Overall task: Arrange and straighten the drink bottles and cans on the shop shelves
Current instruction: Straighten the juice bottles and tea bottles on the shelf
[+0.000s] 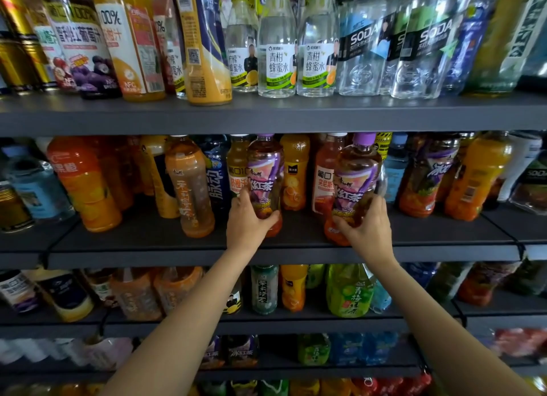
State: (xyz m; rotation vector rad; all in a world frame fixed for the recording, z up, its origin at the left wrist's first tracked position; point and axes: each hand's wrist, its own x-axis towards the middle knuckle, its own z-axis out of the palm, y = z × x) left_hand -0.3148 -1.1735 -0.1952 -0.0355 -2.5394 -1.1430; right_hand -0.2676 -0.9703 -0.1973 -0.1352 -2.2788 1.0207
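Head view. Dark grey shop shelving fills the frame in several tiers, with both bare forearms reaching up to the second shelf from the top. The left hand holds the lower part of a purple-capped iced tea bottle; its grip is curled round the bottle, thumb on the front and fingers wrapped behind. This bottle stands upright at the front of the shelf, near the centre. The right hand holds a second purple-capped iced tea bottle of the same label, its grip curled round the bottle's lower half; this bottle tilts slightly, its cap leaning to the right, and it stands in front of a red-labelled juice bottle. To the left of the left hand, a pale amber tea bottle leans, with a dark blue sports drink bottle between it and the held bottle, set further back. Orange juice bottles lean at the far left. On the top shelf, clear honey water bottles stand beside clear soda water bottles. Lower shelves carry further bottles, among them a green tea bottle; detail there is blurred.
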